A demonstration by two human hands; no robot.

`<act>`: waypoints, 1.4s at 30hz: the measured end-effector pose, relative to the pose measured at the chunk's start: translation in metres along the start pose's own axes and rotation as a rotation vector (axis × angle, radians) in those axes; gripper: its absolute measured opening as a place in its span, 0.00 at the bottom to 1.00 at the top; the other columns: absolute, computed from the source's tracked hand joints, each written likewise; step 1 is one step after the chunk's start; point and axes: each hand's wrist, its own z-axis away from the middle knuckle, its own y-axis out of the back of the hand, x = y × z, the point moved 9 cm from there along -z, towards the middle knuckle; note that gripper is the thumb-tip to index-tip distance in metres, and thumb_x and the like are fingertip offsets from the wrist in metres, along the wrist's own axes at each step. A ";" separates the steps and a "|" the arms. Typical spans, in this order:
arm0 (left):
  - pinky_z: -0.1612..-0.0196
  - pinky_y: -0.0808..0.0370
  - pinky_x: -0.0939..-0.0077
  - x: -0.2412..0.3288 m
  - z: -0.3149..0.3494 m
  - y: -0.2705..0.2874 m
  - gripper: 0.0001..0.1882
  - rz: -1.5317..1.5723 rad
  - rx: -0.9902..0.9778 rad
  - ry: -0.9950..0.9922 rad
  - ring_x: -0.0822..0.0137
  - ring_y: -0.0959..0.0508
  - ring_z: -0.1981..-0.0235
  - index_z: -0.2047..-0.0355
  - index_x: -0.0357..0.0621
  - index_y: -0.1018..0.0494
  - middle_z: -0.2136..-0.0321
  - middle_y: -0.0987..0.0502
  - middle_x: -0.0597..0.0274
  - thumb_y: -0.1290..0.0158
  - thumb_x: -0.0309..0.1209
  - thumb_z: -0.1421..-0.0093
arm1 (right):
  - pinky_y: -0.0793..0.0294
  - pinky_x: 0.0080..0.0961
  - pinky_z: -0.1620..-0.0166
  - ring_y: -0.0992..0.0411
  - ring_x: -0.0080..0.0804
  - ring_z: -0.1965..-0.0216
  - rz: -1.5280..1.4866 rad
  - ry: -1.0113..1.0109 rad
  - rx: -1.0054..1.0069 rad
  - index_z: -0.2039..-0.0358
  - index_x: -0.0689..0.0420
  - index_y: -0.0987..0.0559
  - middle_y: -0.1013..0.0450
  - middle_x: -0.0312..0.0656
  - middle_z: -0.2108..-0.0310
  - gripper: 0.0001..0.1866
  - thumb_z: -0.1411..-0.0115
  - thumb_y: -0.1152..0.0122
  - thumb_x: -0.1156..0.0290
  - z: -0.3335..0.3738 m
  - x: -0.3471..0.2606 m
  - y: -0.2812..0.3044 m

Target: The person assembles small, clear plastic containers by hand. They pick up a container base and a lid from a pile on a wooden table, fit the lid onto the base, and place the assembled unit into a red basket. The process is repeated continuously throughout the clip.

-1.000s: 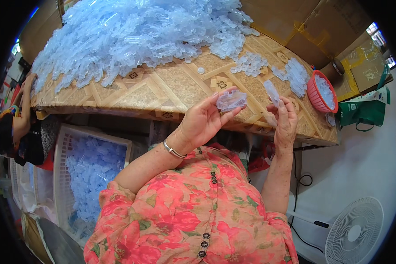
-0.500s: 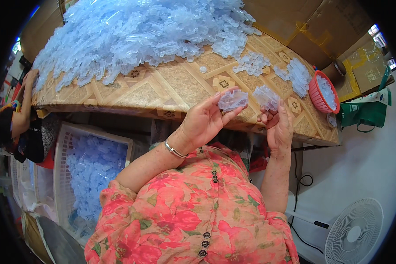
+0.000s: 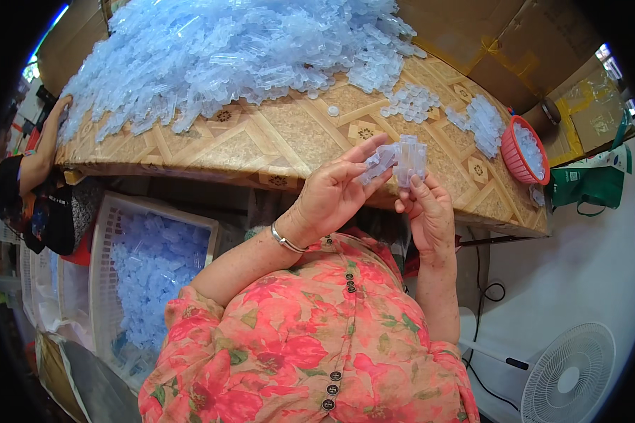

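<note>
My left hand [image 3: 333, 192] is closed on a small bunch of clear, pale blue plastic tubes [image 3: 378, 163], pinched between thumb and fingers. Right beside it, my right hand [image 3: 429, 215] grips a second bunch of clear plastic tubes [image 3: 410, 156], which stand upright side by side above its thumb. The two bunches meet or overlap in front of me, over the table's near edge; whether they touch I cannot tell. A great heap of similar clear plastic pieces [image 3: 240, 56] covers the far left of the patterned table [image 3: 296, 134].
Small groups of pieces [image 3: 410, 103] lie on the table's right, near a red basket [image 3: 519, 158] holding more. Below the table at left stands a white crate [image 3: 100, 282] of pieces. Another person's arm [image 3: 44, 141] reaches in at far left. A fan [image 3: 569, 379] stands lower right.
My hands have come together, the right moving left with its bunch until it meets the left's. The right bunch now stands more upright. The other person's arm at far left has shifted slightly.
</note>
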 end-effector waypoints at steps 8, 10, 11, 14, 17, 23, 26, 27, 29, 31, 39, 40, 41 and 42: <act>0.49 0.27 0.72 -0.010 0.005 0.000 0.28 -0.066 0.010 0.031 0.68 0.26 0.52 0.31 0.39 0.49 0.44 0.31 0.55 0.60 0.28 0.30 | 0.20 0.16 0.67 0.24 0.22 0.72 0.188 -0.001 0.073 0.39 0.61 0.40 0.23 0.38 0.66 0.28 0.36 0.40 0.72 0.009 0.006 -0.041; 0.51 0.25 0.70 -0.010 0.007 0.000 0.28 -0.136 0.012 0.028 0.66 0.25 0.53 0.31 0.41 0.49 0.44 0.30 0.54 0.58 0.31 0.29 | 0.20 0.17 0.67 0.24 0.22 0.73 0.324 0.046 0.074 0.39 0.61 0.39 0.23 0.39 0.67 0.28 0.36 0.40 0.72 0.010 0.004 -0.045; 0.50 0.25 0.67 -0.011 0.007 0.001 0.30 -0.165 -0.016 0.021 0.64 0.25 0.52 0.31 0.41 0.50 0.43 0.31 0.53 0.56 0.32 0.29 | 0.20 0.18 0.67 0.24 0.22 0.74 0.391 0.070 0.074 0.39 0.61 0.38 0.22 0.39 0.67 0.27 0.36 0.39 0.72 0.010 0.003 -0.046; 0.46 0.26 0.65 -0.007 0.007 0.001 0.30 -0.215 0.013 -0.054 0.62 0.25 0.49 0.31 0.40 0.50 0.43 0.31 0.51 0.54 0.33 0.30 | 0.23 0.21 0.68 0.23 0.26 0.71 0.899 0.235 0.168 0.40 0.59 0.36 0.23 0.42 0.60 0.33 0.43 0.32 0.71 0.014 -0.014 -0.042; 0.43 0.28 0.66 -0.005 0.007 0.002 0.29 -0.254 0.040 -0.068 0.62 0.26 0.47 0.32 0.40 0.47 0.43 0.31 0.51 0.54 0.31 0.30 | 0.22 0.27 0.62 0.23 0.33 0.63 1.277 0.387 0.306 0.39 0.58 0.34 0.26 0.44 0.51 0.41 0.53 0.25 0.68 0.028 -0.045 -0.057; 0.39 0.32 0.68 -0.008 0.007 -0.002 0.27 -0.328 -0.007 -0.055 0.64 0.29 0.43 0.33 0.38 0.43 0.42 0.32 0.54 0.54 0.32 0.30 | 0.32 0.40 0.42 0.34 0.47 0.43 1.530 0.727 0.032 0.39 0.56 0.32 0.33 0.48 0.44 0.45 0.60 0.23 0.69 0.025 -0.053 -0.090; 0.37 0.36 0.67 -0.007 0.007 -0.005 0.27 -0.262 -0.029 -0.073 0.65 0.31 0.41 0.34 0.36 0.43 0.41 0.33 0.55 0.56 0.35 0.29 | 0.32 0.41 0.42 0.33 0.48 0.44 1.518 0.770 0.047 0.40 0.57 0.32 0.33 0.47 0.44 0.44 0.60 0.23 0.68 0.027 -0.053 -0.086; 0.36 0.37 0.67 -0.006 0.007 -0.005 0.27 -0.226 -0.031 -0.074 0.65 0.32 0.40 0.34 0.35 0.43 0.41 0.33 0.55 0.57 0.36 0.28 | 0.32 0.41 0.42 0.33 0.48 0.44 1.507 0.785 0.048 0.41 0.58 0.32 0.33 0.47 0.44 0.44 0.60 0.23 0.67 0.027 -0.054 -0.086; 0.35 0.38 0.66 -0.007 0.008 -0.005 0.27 -0.227 -0.019 -0.055 0.65 0.33 0.40 0.34 0.34 0.43 0.40 0.33 0.55 0.59 0.37 0.27 | 0.32 0.41 0.41 0.33 0.48 0.44 1.485 0.814 0.050 0.41 0.59 0.31 0.32 0.48 0.44 0.44 0.61 0.23 0.66 0.029 -0.054 -0.086; 0.35 0.39 0.66 -0.008 0.007 -0.005 0.27 -0.213 -0.017 -0.051 0.65 0.33 0.39 0.34 0.34 0.44 0.40 0.34 0.55 0.60 0.38 0.27 | 0.33 0.41 0.41 0.33 0.49 0.43 1.404 0.806 0.096 0.41 0.60 0.31 0.32 0.50 0.44 0.44 0.61 0.23 0.66 0.030 -0.054 -0.084; 0.35 0.38 0.66 -0.009 0.009 -0.019 0.29 -0.075 -0.101 -0.021 0.66 0.33 0.39 0.33 0.36 0.47 0.38 0.36 0.55 0.58 0.39 0.28 | 0.33 0.38 0.41 0.33 0.47 0.42 1.314 0.818 0.104 0.40 0.61 0.32 0.32 0.50 0.43 0.45 0.59 0.23 0.66 0.031 -0.050 -0.076; 0.34 0.38 0.66 -0.010 0.009 -0.021 0.30 -0.084 -0.106 -0.018 0.65 0.34 0.38 0.32 0.36 0.48 0.38 0.36 0.55 0.58 0.39 0.28 | 0.31 0.36 0.42 0.33 0.44 0.42 1.316 0.817 0.108 0.39 0.60 0.32 0.33 0.49 0.42 0.44 0.58 0.23 0.66 0.032 -0.050 -0.075; 0.34 0.38 0.66 -0.010 0.010 -0.023 0.30 -0.092 -0.111 -0.015 0.65 0.34 0.38 0.32 0.36 0.48 0.38 0.37 0.56 0.57 0.40 0.28 | 0.30 0.34 0.43 0.33 0.41 0.42 1.318 0.815 0.113 0.39 0.59 0.32 0.33 0.48 0.42 0.44 0.58 0.23 0.66 0.032 -0.051 -0.074; 0.34 0.38 0.66 -0.010 0.010 -0.025 0.31 -0.102 -0.115 -0.012 0.65 0.34 0.38 0.32 0.36 0.48 0.37 0.37 0.56 0.57 0.40 0.29 | 0.30 0.34 0.43 0.33 0.41 0.42 1.322 0.821 0.114 0.39 0.59 0.32 0.33 0.48 0.42 0.44 0.57 0.24 0.66 0.032 -0.051 -0.074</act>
